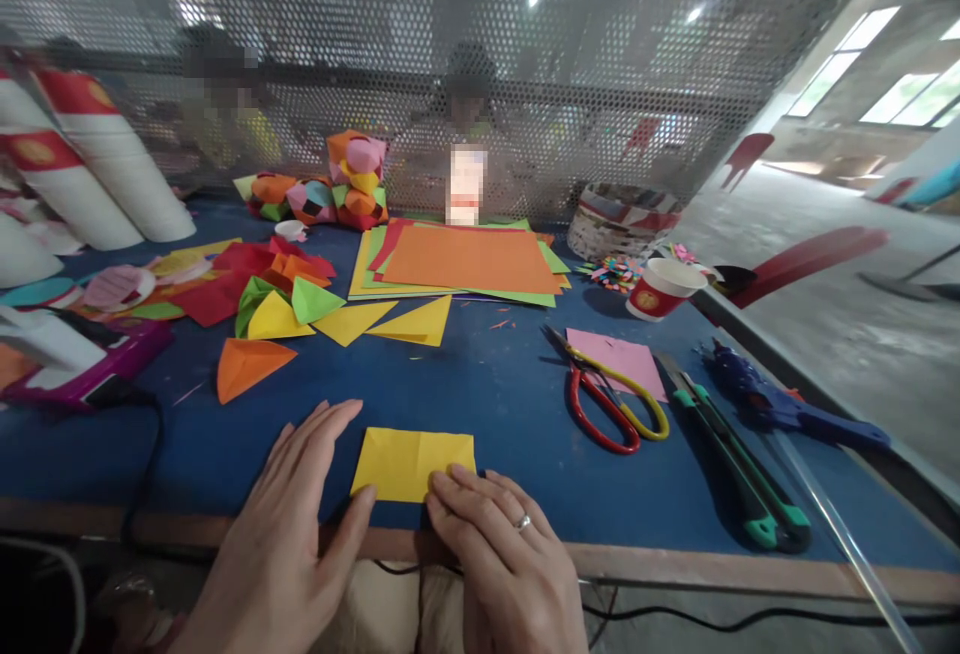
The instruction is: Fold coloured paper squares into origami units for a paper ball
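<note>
A folded yellow paper (409, 461) lies flat on the blue table (487, 394) near its front edge. My left hand (289, 534) rests just left of it, fingers stretched out, the thumb touching the paper's lower left corner. My right hand (502, 554) has its fingers together and pressed down on the paper's lower right edge; a ring shows on one finger.
Folded paper triangles (300, 319) and a stack of coloured sheets (465, 259) lie further back. Scissors (607, 394), a pink sheet (619, 359), a utility knife (731, 459) and a glue gun (780, 404) lie right. A paper cup (664, 287), a basket (622, 219), a mesh screen with people behind.
</note>
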`<act>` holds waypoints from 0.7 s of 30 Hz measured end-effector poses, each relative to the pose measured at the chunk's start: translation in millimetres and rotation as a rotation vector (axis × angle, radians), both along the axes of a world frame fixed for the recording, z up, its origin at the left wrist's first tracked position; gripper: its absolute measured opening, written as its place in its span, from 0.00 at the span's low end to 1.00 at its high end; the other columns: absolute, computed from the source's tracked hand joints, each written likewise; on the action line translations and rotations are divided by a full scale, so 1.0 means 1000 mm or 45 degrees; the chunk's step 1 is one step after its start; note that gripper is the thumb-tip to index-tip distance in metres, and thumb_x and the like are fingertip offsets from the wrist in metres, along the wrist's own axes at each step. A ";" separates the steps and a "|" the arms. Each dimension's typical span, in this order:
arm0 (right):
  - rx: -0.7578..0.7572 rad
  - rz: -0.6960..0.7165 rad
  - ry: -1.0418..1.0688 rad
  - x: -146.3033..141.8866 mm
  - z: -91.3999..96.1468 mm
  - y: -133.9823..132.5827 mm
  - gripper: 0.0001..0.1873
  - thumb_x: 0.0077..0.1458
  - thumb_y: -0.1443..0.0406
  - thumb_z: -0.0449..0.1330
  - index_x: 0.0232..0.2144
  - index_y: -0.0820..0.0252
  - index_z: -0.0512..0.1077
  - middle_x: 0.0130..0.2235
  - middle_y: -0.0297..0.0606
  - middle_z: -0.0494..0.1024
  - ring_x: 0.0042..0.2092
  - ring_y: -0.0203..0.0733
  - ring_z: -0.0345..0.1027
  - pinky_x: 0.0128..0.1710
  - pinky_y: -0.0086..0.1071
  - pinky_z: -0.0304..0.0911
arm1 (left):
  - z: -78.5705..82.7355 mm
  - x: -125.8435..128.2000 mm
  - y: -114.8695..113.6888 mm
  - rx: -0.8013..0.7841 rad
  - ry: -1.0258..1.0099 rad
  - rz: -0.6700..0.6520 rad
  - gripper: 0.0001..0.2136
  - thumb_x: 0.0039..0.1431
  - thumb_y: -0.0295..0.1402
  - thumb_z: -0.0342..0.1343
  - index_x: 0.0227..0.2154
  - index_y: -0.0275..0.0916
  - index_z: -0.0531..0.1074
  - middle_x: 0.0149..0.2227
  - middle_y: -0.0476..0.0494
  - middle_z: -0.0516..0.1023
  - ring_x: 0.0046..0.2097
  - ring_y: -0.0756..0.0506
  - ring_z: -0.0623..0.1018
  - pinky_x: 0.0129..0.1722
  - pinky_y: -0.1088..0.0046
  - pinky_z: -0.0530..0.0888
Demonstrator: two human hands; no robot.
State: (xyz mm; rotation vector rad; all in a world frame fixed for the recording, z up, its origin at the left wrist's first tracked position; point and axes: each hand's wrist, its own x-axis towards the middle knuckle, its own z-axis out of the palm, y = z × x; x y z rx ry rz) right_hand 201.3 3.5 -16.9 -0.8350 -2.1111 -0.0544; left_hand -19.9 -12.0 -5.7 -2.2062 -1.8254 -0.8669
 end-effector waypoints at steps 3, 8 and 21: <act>0.002 0.001 0.001 0.001 -0.001 0.000 0.20 0.70 0.73 0.46 0.48 0.59 0.78 0.50 0.33 0.84 0.53 0.39 0.79 0.58 0.32 0.69 | 0.003 -0.004 -0.002 0.024 0.056 -0.011 0.23 0.71 0.40 0.45 0.65 0.40 0.59 0.61 0.35 0.74 0.62 0.35 0.76 0.57 0.47 0.78; 0.004 0.008 -0.019 0.002 0.000 0.000 0.20 0.72 0.71 0.46 0.48 0.59 0.78 0.50 0.33 0.84 0.53 0.39 0.79 0.58 0.32 0.69 | 0.006 -0.009 -0.005 0.037 0.091 -0.002 0.23 0.71 0.39 0.44 0.66 0.41 0.59 0.61 0.34 0.74 0.61 0.35 0.77 0.56 0.47 0.78; -0.011 0.014 -0.035 0.002 0.001 -0.001 0.21 0.65 0.75 0.48 0.50 0.60 0.76 0.51 0.34 0.84 0.53 0.40 0.78 0.58 0.32 0.68 | 0.008 -0.010 -0.011 0.119 -0.046 -0.142 0.20 0.72 0.29 0.46 0.64 0.39 0.64 0.67 0.45 0.68 0.69 0.52 0.66 0.67 0.80 0.62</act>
